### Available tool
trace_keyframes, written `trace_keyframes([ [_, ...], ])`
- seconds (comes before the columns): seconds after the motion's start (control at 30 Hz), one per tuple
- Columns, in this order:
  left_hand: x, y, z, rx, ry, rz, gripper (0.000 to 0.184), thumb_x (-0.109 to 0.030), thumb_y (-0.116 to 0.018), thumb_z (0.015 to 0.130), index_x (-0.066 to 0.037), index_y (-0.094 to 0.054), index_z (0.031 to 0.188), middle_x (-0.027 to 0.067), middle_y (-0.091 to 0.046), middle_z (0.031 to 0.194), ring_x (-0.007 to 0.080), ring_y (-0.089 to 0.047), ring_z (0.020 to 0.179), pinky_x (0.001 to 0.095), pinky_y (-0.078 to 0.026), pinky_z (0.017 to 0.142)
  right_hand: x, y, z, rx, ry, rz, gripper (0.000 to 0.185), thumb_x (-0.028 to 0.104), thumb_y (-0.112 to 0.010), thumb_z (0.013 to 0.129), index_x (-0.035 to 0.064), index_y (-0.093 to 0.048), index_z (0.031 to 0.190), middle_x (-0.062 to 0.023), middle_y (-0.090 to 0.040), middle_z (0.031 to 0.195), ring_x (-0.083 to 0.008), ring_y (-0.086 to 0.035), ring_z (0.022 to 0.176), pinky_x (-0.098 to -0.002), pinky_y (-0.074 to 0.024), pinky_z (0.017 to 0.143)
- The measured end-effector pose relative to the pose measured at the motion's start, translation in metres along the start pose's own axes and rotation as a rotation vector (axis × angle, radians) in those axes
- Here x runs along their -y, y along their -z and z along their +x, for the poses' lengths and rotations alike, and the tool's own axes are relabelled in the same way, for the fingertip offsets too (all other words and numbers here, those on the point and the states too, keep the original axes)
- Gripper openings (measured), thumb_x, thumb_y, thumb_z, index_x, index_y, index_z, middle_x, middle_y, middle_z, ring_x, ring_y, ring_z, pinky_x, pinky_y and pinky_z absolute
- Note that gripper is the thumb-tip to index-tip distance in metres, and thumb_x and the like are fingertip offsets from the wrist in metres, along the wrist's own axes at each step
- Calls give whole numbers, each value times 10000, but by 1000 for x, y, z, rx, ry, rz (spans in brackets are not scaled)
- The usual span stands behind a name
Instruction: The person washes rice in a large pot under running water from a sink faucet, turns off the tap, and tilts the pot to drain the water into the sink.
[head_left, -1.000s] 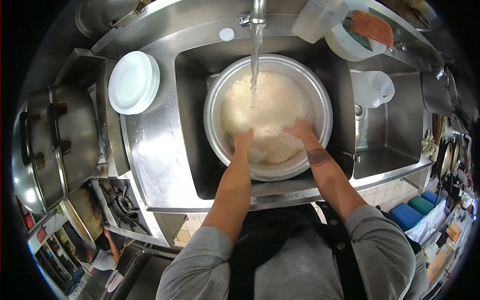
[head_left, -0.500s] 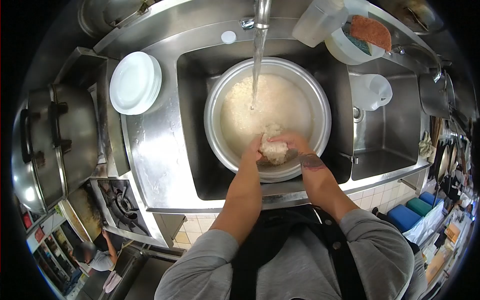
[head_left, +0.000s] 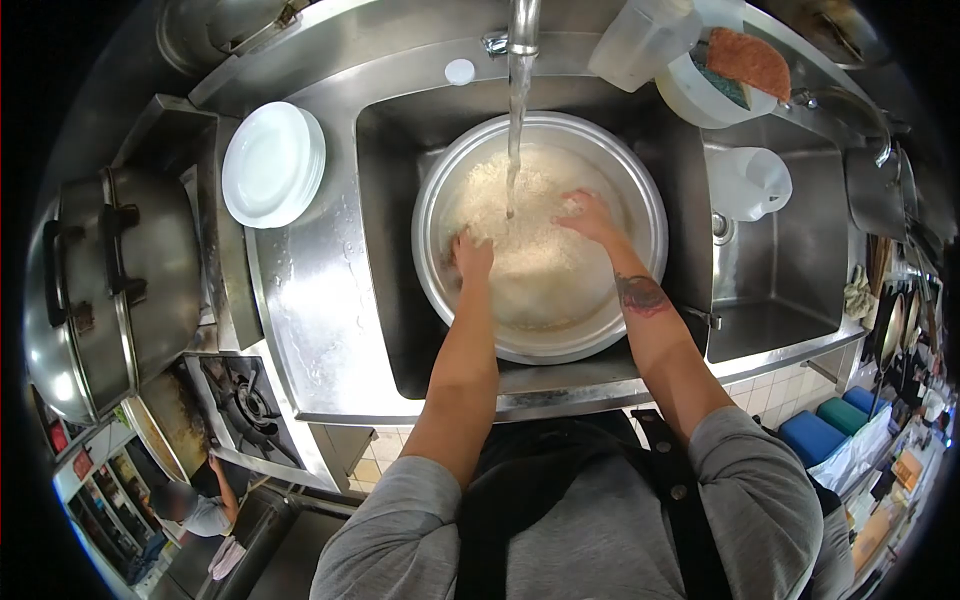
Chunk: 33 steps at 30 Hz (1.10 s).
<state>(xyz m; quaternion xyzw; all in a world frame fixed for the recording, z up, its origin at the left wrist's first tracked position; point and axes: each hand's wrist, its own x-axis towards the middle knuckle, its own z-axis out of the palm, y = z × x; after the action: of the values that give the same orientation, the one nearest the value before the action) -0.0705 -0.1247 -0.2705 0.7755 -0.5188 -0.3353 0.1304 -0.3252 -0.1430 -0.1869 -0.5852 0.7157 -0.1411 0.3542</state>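
Observation:
A big round metal pot point(head_left: 640, 210) stands in the sink, holding pale rice point(head_left: 535, 250) under cloudy water. From the faucet point(head_left: 522, 40) a stream of water runs into it. At the left side of the pot, my left hand point(head_left: 472, 254) is partly in the water, fingers apart at the rice. My right hand point(head_left: 588, 214) is spread over the rice on the right side, with a few grains on its fingers. Its fingertips point toward the stream. Neither hand has hold of anything that I can see.
Stacked white plates point(head_left: 268, 165) sit on the left counter. A plastic pitcher point(head_left: 640, 45) and a tub point(head_left: 700, 98) with a brown scrubber point(head_left: 748, 62) are behind; a white jug point(head_left: 750, 184) lies in the right basin. Another person point(head_left: 200, 508) is at lower left.
Half a second ago my hands were together at the near side with a clump of rice between them. They have since parted and moved forward, and the clump is back in the water.

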Motion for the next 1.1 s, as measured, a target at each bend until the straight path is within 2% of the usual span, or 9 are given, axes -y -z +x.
trace_keyframes([
  [0.07, -1, 1, -16, 97, 264, -348, 586, -264, -593, 787, -103, -374, 1306, 175, -413, 1309, 341, -393, 1203, 411, -307, 1013, -41, -32, -18, -208, 146, -113, 812, 344, -814, 594, -11, -463, 1234, -228, -433, 1272, -323, -494, 1121, -368, -429, 892],
  [0.2, -31, 2, -57, 289, 795, -1035, 536, -305, -536, 848, -148, -350, 1325, 120, -383, 1333, 322, -399, 1180, 372, -286, 1017, -12, -72, -49, -63, -167, 350, 858, 271, -818, 596, -32, -404, 1284, -187, -473, 1237, -286, -497, 1099, -348, -408, 914],
  [0.27, -63, 7, -75, 398, 784, -1057, 504, -332, -506, 877, -149, -349, 1319, 100, -439, 1270, 298, -426, 1140, 374, -324, 985, 15, -69, -54, 151, -313, 750, 855, 217, -819, 591, -43, -396, 1286, -164, -514, 1192, -268, -512, 1064, -331, -410, 907],
  [0.47, -75, 5, -66, 494, 511, -1496, 569, -513, -420, 887, -73, -408, 1248, 84, -508, 1160, 237, -496, 1028, 377, -422, 875, 30, -73, -42, 174, -381, 893, 682, 205, -687, 729, -29, -392, 1298, -155, -589, 1090, -238, -566, 991, -316, -437, 865],
  [0.8, -146, 78, -88, 711, 379, -1486, 806, -681, -274, 847, -20, -382, 1295, 96, -489, 1238, 236, -479, 1107, 347, -384, 942, 119, -44, -44, -301, -311, 757, 576, 430, -377, 904, -26, -449, 1248, -257, -368, 1338, -391, -307, 1268, -384, -249, 1052],
  [0.83, -149, 81, -94, 742, 318, -1473, 814, -685, -263, 847, -20, -374, 1304, 93, -471, 1261, 232, -466, 1126, 343, -372, 955, 107, -32, -26, -32, -458, 992, 574, 440, -337, 921, -34, -463, 1219, -264, -432, 1280, -391, -394, 1207, -401, -315, 999],
  [0.93, -155, 86, -97, 817, 227, -1472, 851, -698, -228, 842, -24, -306, 1356, 85, -404, 1337, 220, -399, 1202, 330, -305, 1012, 109, -21, -24, 11, -510, 1107, 546, 441, -308, 934, -31, -516, 1117, -219, -577, 1055, -321, -561, 968, -389, -425, 831],
  [1.0, -149, 85, -85, 819, 286, -1461, 865, -705, -220, 838, -26, -279, 1371, 81, -399, 1345, 214, -388, 1214, 325, -295, 1017, 106, -75, -22, -333, -284, 882, 521, 447, -306, 937, -17, -530, 1019, -147, -568, 861, -242, -544, 778, -359, -429, 702],
  [1.1, -149, 87, -79, 748, 383, -1415, 897, -723, -207, 826, -24, -241, 1387, 83, -387, 1357, 212, -375, 1230, 309, -284, 1022, 125, -59, -40, -265, -264, 1016, 494, 455, -311, 939, 12, -526, 902, -73, -496, 693, -163, -471, 631, -307, -406, 599],
])
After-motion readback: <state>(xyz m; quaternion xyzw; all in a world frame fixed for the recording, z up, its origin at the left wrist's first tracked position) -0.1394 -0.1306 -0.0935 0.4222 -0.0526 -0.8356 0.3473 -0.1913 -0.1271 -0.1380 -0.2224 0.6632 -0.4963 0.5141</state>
